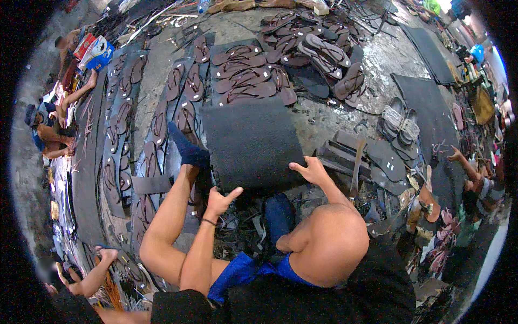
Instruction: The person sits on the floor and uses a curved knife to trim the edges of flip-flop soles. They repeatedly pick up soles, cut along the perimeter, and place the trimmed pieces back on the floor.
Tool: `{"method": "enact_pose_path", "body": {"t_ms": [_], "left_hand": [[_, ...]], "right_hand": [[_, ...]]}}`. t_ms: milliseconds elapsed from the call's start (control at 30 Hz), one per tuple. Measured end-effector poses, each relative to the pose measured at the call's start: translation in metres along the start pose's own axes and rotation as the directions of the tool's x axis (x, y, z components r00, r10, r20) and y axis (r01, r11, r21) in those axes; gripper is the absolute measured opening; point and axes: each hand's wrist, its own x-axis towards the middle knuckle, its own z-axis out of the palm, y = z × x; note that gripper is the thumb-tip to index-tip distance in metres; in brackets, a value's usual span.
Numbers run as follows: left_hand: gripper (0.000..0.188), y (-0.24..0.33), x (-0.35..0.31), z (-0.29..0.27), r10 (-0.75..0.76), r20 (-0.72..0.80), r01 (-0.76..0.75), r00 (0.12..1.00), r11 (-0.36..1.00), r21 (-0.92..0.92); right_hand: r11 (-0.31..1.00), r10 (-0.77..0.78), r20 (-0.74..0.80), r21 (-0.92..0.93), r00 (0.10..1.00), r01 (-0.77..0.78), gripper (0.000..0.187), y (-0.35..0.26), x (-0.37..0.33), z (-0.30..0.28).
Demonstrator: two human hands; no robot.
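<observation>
Head view: The right hand (308, 170) grasps the right edge of a dark sheet (253, 141), thumb on top; the left hand (219, 203) touches the near edge, thumb spread wide — whether its fingers close underneath cannot be told. The sheet extends between and beyond the hands, its far edge at the rows of brown sandals (243, 75). Should the left hand's hold prove light, the near left corner could slip and the sheet swing askew. Pushed farther from the hands, the far edge could catch the nearest sandals and disturb their rows. A long upright tool (356, 168), right of the right hand, could be knocked if that arm swung outward — its closeness being the cause. The sheet itself is near-black, matt and finely grained, roughly four-sided, with fairly straight borders; it appears slightly flexible, and its underside is hidden from both hands' near side
</observation>
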Motion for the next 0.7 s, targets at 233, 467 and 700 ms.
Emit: {"method": "enact_pose_path", "body": {"t_ms": [233, 467, 700], "left_hand": [[0.053, 0.009, 0.013, -0.032, 0.257, -0.068, -0.233, 0.964, 0.941, 0.247], [0.053, 0.006, 0.088, -0.007, -0.019, -0.444, 0.114, 0.896, 0.976, 0.187], [0.051, 0.028, -0.03, -0.022, 0.086, 0.029, -0.086, 0.996, 0.996, -0.025]], "right_hand": [[0.799, -0.043, -0.075, 0.596, 0.996, 0.079, 0.045, -0.052, -0.048, -0.032], [0.924, -0.266, -0.139, 0.245, 0.954, 0.293, 0.051, -0.044, -0.024, -0.002], [0.947, -0.035, -0.09, 0.315, 0.995, 0.062, 0.056, -0.075, -0.027, -0.038]]}}
